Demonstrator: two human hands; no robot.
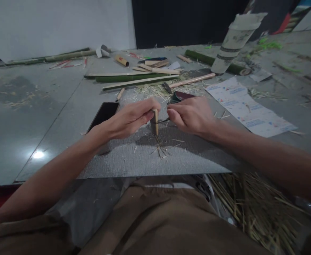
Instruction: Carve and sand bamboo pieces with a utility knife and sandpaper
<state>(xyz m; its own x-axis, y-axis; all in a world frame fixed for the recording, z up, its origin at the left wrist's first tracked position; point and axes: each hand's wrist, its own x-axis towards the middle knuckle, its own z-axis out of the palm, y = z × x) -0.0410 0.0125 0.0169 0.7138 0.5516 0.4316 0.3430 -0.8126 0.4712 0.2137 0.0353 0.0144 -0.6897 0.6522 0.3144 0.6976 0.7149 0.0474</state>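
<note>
A short, flat piece of bamboo (154,124) stands upright on the grey textured mat (118,164), with my left hand (134,117) closed on its top. Just to the right, my right hand (191,113) is closed round a thin dark tool (164,120), whose shaft reaches the bamboo piece; the handle is hidden in my fingers. Thin bamboo shavings (159,148) lie below the piece. Behind my right hand sits a dark green and maroon object (180,96), partly covered. A dark, flat rectangular object (103,115) lies left of my left hand.
Bamboo strips (142,82) and a wooden-handled hammer (192,81) lie behind my hands. A tall whitish container (232,44) stands at the back right, near a green bamboo tube (200,57). A printed sheet (251,108) lies to the right. Bamboo sticks (261,212) are heaped below the table edge.
</note>
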